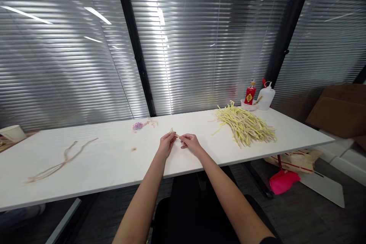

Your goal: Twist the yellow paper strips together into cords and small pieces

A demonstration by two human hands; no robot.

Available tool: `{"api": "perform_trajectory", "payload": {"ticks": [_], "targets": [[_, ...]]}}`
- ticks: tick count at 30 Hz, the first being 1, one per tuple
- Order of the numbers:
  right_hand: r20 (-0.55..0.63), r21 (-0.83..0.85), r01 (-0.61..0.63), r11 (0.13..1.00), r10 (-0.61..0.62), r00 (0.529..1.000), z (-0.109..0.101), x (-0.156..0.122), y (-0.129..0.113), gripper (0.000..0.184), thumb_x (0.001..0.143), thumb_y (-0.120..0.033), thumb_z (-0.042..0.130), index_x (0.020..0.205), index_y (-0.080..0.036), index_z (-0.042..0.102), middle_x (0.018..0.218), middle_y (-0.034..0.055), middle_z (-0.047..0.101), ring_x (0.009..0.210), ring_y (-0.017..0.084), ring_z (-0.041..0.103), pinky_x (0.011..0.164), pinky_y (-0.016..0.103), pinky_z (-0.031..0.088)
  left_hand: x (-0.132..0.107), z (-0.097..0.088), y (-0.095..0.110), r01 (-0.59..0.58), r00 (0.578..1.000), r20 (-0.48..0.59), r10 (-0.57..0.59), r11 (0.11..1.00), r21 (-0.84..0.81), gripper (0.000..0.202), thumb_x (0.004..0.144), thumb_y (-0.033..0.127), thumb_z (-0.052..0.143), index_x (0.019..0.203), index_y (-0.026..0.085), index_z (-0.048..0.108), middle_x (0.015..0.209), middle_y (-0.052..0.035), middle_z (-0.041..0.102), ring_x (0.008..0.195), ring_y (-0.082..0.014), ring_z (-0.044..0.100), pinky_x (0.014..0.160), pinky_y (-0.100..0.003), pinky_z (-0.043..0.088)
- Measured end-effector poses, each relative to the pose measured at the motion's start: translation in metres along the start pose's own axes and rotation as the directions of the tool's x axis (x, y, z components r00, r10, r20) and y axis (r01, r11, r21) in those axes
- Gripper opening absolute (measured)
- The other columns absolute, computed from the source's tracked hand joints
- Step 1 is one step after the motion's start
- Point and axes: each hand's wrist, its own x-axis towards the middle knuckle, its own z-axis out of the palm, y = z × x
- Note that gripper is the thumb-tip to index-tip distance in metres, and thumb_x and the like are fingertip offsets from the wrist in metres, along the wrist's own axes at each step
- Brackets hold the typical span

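My left hand (166, 144) and my right hand (191, 143) are close together over the middle of the white table (114, 167). Both pinch a thin pale strand (177, 135), with a short bit of it poking up above the left fingers; most of it is hidden by the fingertips. To the right lies a loose heap of long, thin yellow-and-beige stalks (246, 125). On the left, a few long beige strands (64, 162) lie crossed. A small cluster of pink, purple and blue rubber bands, by their look, (138, 126) sits near the back edge beside pale scraps (153, 122).
At the back right stand a red bottle (249, 94) in a pinkish bowl (249, 107) and a white squeeze bottle (266, 97). A pale cup (13, 133) is at the far left. Window blinds (194, 45) rise behind the table. Cardboard boxes (337, 108) stand on the right.
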Motion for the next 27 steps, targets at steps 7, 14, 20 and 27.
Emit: {"api": "perform_trajectory", "payload": {"ticks": [7, 14, 20, 27], "targets": [[-0.019, 0.014, 0.0, 1.0, 0.0, 1.0, -0.0015, 0.0007, -0.0011, 0.049, 0.065, -0.047, 0.07, 0.104, -0.02, 0.063, 0.076, 0.0025, 0.061, 0.047, 0.008, 0.051, 0.052, 0.029, 0.053, 0.0003, -0.0007, -0.0004, 0.009, 1.0, -0.008, -0.009, 1.0, -0.027, 0.027, 0.059, 0.031, 0.078, 0.077, 0.014, 0.069, 0.08, -0.0047, 0.065, 0.073, -0.0111, 0.058, 0.076, -0.024, 0.045], [0.045, -0.12, 0.027, 0.992, -0.021, 0.999, -0.0015, -0.0025, 0.0007, 0.042, 0.068, -0.05, 0.065, 0.093, -0.016, 0.07, 0.083, 0.0061, 0.064, 0.051, 0.008, 0.052, 0.055, 0.027, 0.051, -0.0006, -0.0004, -0.0014, -0.04, 0.998, 0.049, 0.039, 0.999, 0.018, 0.027, 0.062, 0.035, 0.076, 0.077, 0.013, 0.069, 0.079, -0.0054, 0.065, 0.074, -0.0122, 0.059, 0.079, -0.027, 0.045], [0.014, -0.185, 0.078, 0.98, -0.076, 0.997, -0.002, 0.0001, 0.0049, 0.036, 0.068, -0.047, 0.065, 0.086, -0.016, 0.071, 0.078, 0.0041, 0.062, 0.05, 0.007, 0.048, 0.05, 0.026, 0.051, -0.0004, 0.0004, -0.0034, -0.029, 0.999, 0.027, 0.028, 0.999, 0.041, 0.029, 0.061, 0.035, 0.077, 0.079, 0.014, 0.071, 0.082, -0.0061, 0.066, 0.077, -0.0128, 0.059, 0.081, -0.027, 0.043], [-0.003, -0.245, 0.1, 0.964, -0.103, 0.995, -0.0015, 0.0004, 0.0065, 0.031, 0.071, -0.043, 0.063, 0.085, -0.017, 0.072, 0.074, 0.0042, 0.061, 0.053, 0.01, 0.052, 0.047, 0.026, 0.052, -0.0016, 0.0009, -0.0015, 0.006, 1.0, 0.02, -0.007, 0.999, 0.034, 0.03, 0.06, 0.034, 0.078, 0.08, 0.012, 0.071, 0.08, -0.0067, 0.066, 0.076, -0.0131, 0.059, 0.08, -0.028, 0.043]]}}
